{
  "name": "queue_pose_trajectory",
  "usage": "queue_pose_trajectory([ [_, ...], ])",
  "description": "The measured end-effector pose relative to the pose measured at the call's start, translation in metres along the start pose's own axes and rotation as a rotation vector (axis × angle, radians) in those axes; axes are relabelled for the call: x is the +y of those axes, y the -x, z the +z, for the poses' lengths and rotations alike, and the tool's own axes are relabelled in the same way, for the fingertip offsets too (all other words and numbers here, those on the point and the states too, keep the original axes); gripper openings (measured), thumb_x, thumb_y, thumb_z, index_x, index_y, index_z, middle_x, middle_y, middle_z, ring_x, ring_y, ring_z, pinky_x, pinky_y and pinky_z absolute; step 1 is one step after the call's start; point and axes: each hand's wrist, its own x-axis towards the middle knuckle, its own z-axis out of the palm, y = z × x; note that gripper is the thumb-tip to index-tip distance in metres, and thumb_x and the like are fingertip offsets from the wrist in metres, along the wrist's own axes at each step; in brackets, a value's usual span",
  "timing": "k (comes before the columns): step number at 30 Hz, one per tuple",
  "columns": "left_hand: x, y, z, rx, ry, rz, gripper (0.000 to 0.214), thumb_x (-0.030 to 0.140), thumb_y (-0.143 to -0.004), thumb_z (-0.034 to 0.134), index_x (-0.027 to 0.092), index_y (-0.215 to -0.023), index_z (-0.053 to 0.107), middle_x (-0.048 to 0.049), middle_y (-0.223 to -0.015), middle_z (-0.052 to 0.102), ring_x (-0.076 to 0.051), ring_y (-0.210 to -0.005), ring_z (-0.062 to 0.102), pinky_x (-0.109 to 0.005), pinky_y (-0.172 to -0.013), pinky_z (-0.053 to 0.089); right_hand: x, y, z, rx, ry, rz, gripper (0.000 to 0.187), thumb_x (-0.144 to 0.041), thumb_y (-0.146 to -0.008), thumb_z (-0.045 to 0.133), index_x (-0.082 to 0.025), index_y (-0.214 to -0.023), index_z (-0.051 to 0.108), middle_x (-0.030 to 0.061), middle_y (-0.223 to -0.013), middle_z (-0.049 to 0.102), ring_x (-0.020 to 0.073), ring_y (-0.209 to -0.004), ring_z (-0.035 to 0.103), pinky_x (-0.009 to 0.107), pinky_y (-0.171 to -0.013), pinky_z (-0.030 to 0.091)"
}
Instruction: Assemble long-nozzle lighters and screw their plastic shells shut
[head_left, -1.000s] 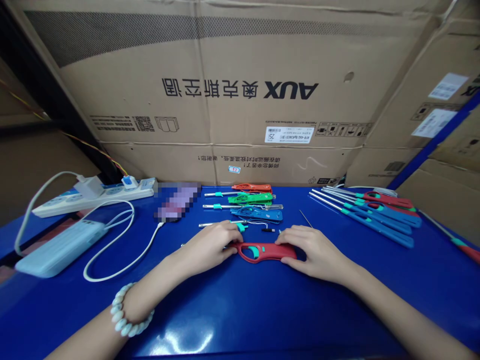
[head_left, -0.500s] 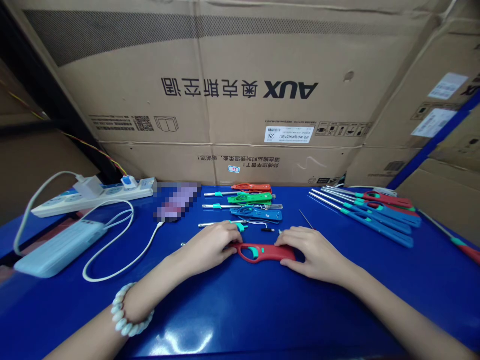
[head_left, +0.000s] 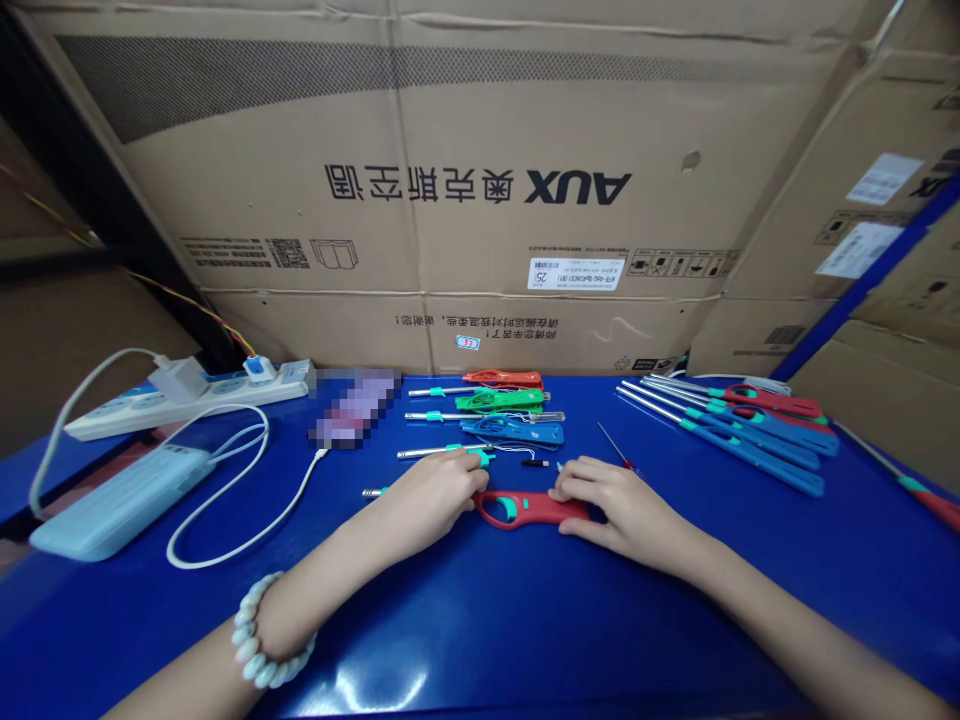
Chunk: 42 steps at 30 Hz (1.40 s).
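A red long-necked lighter (head_left: pixel 534 508) with a green trigger lies across the blue table in front of me. My left hand (head_left: pixel 442 488) is closed around its front end and hides part of the metal tube, whose tip shows to the left. Around the handle's rear end, my right hand (head_left: pixel 611 502) has thumb and fingers on either side. Just beyond lie a loose metal tube (head_left: pixel 420 452) with a green piece and a small black part (head_left: pixel 534 463) on a wire. A screwdriver (head_left: pixel 616 446) with a thin shaft lies behind my right hand.
Opened orange (head_left: pixel 504 380), green (head_left: pixel 501 401) and blue (head_left: pixel 517 432) lighter parts lie farther back. Several whole lighters (head_left: pixel 757 430) are fanned out at right. A power bank (head_left: pixel 124 500), its white cable and a power strip (head_left: pixel 225 388) are at left. Cardboard (head_left: pixel 465 120) walls the back.
My left hand has shifted slightly to the right along the red lighter's front end. My right hand stays on the handle. The view has moved a little.
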Motion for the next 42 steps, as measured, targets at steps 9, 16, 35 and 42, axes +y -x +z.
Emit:
queue_pose_trajectory([
  [9,-0.003,0.005,0.005,0.005,0.152,-0.036,0.014,0.002,-0.080,0.058,0.015,-0.087,0.058,-0.0038,-0.090,0.060,-0.018,-0.082,0.057,-0.027,-0.069,0.043,-0.002,-0.002,0.000,-0.028,-0.199,0.131,0.018,-0.032,-0.082,0.066,-0.021,-0.095,0.058,0.0033,-0.098,0.061,0.0203,-0.092,0.054,0.032,-0.082,0.043],
  [16,-0.002,0.012,-0.004,0.001,0.220,-0.032,0.013,0.006,-0.085,0.056,0.016,-0.092,0.059,-0.0040,-0.096,0.059,-0.019,-0.089,0.055,-0.029,-0.076,0.042,-0.005,-0.003,-0.002,-0.080,-0.293,0.151,0.027,-0.037,-0.082,0.066,-0.023,-0.104,0.058,0.0035,-0.107,0.060,0.0217,-0.105,0.053,0.034,-0.093,0.038],
  [35,0.005,0.013,-0.014,0.137,0.070,0.013,0.009,0.007,-0.085,0.055,0.015,-0.089,0.057,-0.0046,-0.090,0.058,-0.020,-0.084,0.050,-0.032,-0.074,0.041,-0.010,0.003,0.000,0.106,-0.129,0.088,0.019,-0.030,-0.096,0.043,-0.018,-0.092,0.058,0.0056,-0.086,0.065,0.0198,-0.076,0.060,0.028,-0.067,0.042],
  [42,0.011,0.013,-0.018,0.099,0.040,-0.023,0.004,0.017,-0.087,0.058,0.014,-0.090,0.060,-0.0051,-0.092,0.054,-0.021,-0.089,0.048,-0.031,-0.073,0.040,-0.013,0.002,0.001,0.111,-0.207,0.111,0.019,-0.032,-0.095,0.044,-0.018,-0.092,0.058,0.0030,-0.081,0.064,0.0179,-0.072,0.059,0.026,-0.066,0.042],
])
